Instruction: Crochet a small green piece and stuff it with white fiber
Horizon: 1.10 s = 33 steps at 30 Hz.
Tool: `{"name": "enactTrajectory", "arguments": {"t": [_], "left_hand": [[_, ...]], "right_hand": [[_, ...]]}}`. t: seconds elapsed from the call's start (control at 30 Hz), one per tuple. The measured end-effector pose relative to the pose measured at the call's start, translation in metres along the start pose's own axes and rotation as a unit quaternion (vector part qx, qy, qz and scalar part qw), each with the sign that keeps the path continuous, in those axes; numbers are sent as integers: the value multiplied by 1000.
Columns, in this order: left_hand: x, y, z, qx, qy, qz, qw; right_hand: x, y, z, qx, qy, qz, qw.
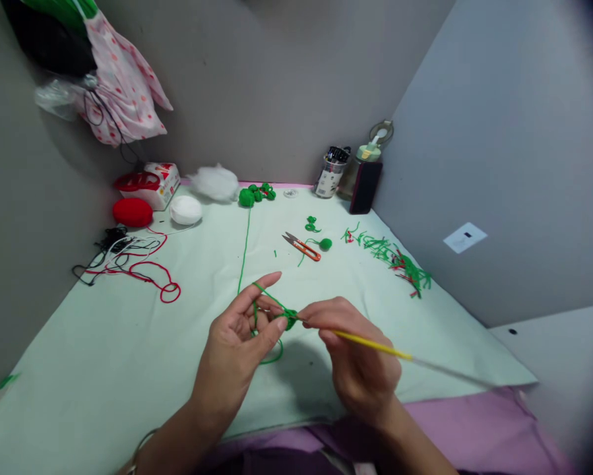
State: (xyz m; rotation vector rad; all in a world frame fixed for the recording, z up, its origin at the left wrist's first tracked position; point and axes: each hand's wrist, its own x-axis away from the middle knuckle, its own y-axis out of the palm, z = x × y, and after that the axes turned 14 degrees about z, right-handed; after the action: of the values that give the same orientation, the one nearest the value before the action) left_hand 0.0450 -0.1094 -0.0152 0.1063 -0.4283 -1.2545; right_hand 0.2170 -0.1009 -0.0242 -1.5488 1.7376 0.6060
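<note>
The left hand (241, 340), low in the middle of the frame, is half open: its index finger stretches up and to the right with the green yarn (245, 244) looped over it, while the thumb and a curled finger press together on the small green crochet piece (290, 320). The right hand (358, 359), just to its right, is closed in a pinch on the crochet hook (375, 345), with thumb and fingertips clamped on the shaft near its tip. The yellow handle slants out toward the lower right and ends in a pale grey stretch. The hook's tip meets the crochet piece, which sits right between the two hands, touching both and held above the pale green mat (103, 343). The piece is a tiny, dense knot of bright green stitches, with a loose loop of yarn hanging below the left palm. From the index finger the strand runs straight up the frame to a green yarn ball (247, 196) near the back wall. Above the hands lie orange-handled snips (303, 246) and a little green pompom (325, 243), and green yarn scraps (400, 260) are scattered to the right. In the upper left are a red yarn ball (132, 212), a white yarn ball (186, 209) and a tangle of red cord (148, 270).
</note>
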Motion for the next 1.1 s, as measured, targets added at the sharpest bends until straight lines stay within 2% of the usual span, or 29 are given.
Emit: {"name": "enactTrajectory", "arguments": {"t": [0.1, 0.17, 0.23, 0.3, 0.37, 0.47, 0.5, 0.57, 0.7, 0.8, 0.87, 0.9, 0.93, 1.0, 1.1], "left_hand": [[4, 4, -1, 8, -3, 11, 1000], [5, 4, -2, 38, -32, -16, 999], [3, 3, -2, 73, -88, -57, 992], [-1, 0, 1, 105, -140, -78, 981], [-4, -3, 4, 123, -156, -73, 977], [-6, -3, 10, 110, -132, -73, 983], [-5, -3, 10, 98, -122, -82, 984], [-3, -1, 9, 76, -102, -95, 987], [0, 0, 1, 53, -64, -80, 993], [2, 1, -4, 61, -56, -64, 995], [2, 2, -5, 78, -78, -60, 992], [1, 2, -4, 88, -101, -66, 989], [-1, 2, -4, 100, -128, -74, 984], [-4, 1, -1, 124, -168, -85, 974], [-7, 0, 3, 135, -156, -71, 976]], "right_hand": [[4, 0, 2, 100, -79, -23, 992], [8, 0, 4, 144, -122, -31, 982], [10, 1, 7, 131, -116, -19, 984], [11, 1, 8, 93, -68, 12, 993], [9, 2, 8, 29, 20, 61, 998], [3, 3, 7, -106, 147, 107, 978], [1, 4, 7, -136, 171, 107, 970], [-3, 7, 7, -144, 177, 84, 970], [-2, 10, 7, -104, 150, 64, 981], [5, 8, 8, 9, 59, 41, 997], [11, 6, 10, 88, -37, 13, 995], [13, 6, 10, 102, -64, 9, 993], [14, 5, 11, 93, -64, 16, 993], [12, 5, 12, 27, 18, 69, 997], [5, 6, 12, -116, 189, 129, 967]]}}
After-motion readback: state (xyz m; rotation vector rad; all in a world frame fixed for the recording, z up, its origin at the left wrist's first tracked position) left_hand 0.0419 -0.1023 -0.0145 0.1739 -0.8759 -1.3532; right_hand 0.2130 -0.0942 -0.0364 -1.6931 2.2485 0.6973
